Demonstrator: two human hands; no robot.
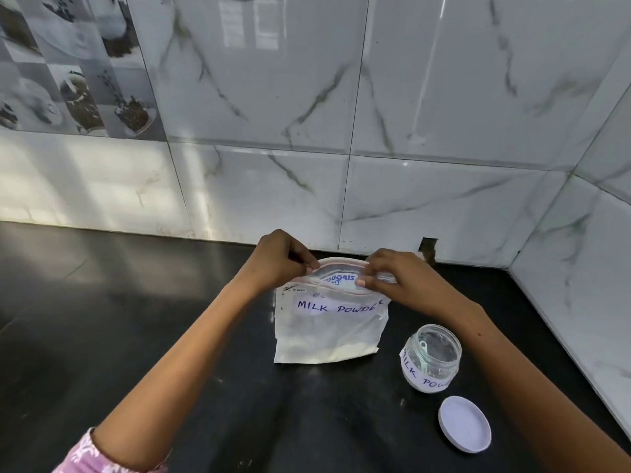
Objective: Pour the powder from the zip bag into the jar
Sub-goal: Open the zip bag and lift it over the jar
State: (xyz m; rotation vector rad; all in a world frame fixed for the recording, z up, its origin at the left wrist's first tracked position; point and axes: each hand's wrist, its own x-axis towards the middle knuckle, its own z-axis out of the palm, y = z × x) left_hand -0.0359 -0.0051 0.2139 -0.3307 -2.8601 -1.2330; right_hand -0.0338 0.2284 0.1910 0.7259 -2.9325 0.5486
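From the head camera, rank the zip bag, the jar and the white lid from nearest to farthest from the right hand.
1. Zip bag: the right hand pinches its top edge, so they touch.
2. Jar: stands open on the counter, below the hand and to the bag's right.
3. White lid: lies flat on the counter beyond the jar, closest to the camera.

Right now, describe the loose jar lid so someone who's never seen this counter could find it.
Start at the black countertop in the tiled corner. Right of the clear zip bag stands an open clear plastic jar. Just nearer than that lies the round white plastic lid, the only flat, unlabelled thing there.
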